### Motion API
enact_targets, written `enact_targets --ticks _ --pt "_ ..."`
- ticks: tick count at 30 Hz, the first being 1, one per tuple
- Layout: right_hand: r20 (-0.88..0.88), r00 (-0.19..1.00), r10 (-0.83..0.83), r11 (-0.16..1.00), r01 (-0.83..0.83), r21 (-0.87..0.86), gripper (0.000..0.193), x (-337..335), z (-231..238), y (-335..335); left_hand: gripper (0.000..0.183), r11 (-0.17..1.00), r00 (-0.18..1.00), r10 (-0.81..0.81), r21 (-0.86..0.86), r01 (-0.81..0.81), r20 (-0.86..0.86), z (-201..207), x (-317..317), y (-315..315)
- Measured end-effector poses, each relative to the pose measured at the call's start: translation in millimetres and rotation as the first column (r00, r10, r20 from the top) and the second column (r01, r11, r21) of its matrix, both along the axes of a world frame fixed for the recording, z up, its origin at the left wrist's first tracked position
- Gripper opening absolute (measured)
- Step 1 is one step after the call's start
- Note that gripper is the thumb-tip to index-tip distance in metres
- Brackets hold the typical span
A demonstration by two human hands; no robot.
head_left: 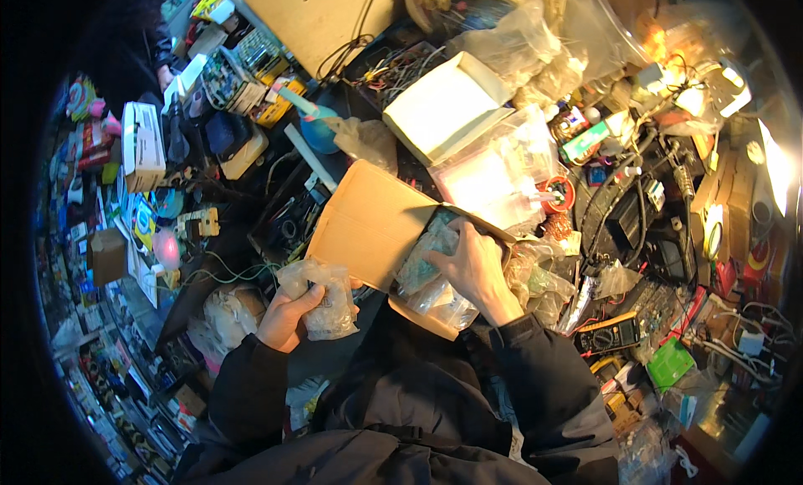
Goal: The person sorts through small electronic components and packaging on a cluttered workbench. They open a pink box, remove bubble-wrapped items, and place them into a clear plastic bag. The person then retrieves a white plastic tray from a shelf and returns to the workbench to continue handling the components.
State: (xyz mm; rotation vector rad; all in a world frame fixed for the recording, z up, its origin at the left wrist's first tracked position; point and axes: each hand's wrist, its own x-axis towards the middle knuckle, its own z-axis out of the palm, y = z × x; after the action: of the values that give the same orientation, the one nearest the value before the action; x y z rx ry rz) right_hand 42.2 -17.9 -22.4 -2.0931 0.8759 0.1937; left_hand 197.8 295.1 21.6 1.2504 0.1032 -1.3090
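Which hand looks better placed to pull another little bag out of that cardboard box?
Probably the right hand: it is already inside the cardboard box, on the small bags there. The left hand is occupied, gripping a clear plastic bag outside it.

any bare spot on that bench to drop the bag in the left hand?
Hardly. The left hand holds a clear plastic bag; the right hand is in the open cardboard box. The flattest free surfaces are the box's open flap and the closed white box behind it. Right of the box is crowded: loose bags, cables, a multimeter.
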Motion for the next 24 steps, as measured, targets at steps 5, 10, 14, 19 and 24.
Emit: enact_targets --ticks 5,10,14,19,24 --pt "0.258 0.966 -0.001 0.991 0.036 -0.132 0.062 -11.1 -3.0 18.8 0.055 0.998 0.998 0.053 -0.015 -0.054 -0.015 -6.4 -0.1 6.7" --pt "0.262 0.945 -0.197 0.967 0.143 0.211 0.059 -14.9 -6.9 9.2 0.056 0.999 0.998 0.047 0.0 -0.047 -0.028 -6.2 2.5 0.6" --pt "0.182 0.882 -0.435 0.792 0.279 0.543 0.05 -29.9 -9.5 -9.3 0.057 0.999 0.999 0.029 -0.034 -0.031 -0.046 -4.9 4.2 -7.1" --pt "0.213 0.956 -0.203 0.976 0.181 0.118 0.031 -58.8 -8.5 -18.9 0.057 1.0 0.999 0.013 0.008 -0.013 -0.043 -3.6 1.9 -16.2" --pt "0.132 0.821 -0.556 0.784 0.466 0.41 0.016 -89.8 -0.2 15.2 0.057 1.0 0.999 0.007 -0.005 -0.007 -0.035 -0.1 2.2 -20.3"
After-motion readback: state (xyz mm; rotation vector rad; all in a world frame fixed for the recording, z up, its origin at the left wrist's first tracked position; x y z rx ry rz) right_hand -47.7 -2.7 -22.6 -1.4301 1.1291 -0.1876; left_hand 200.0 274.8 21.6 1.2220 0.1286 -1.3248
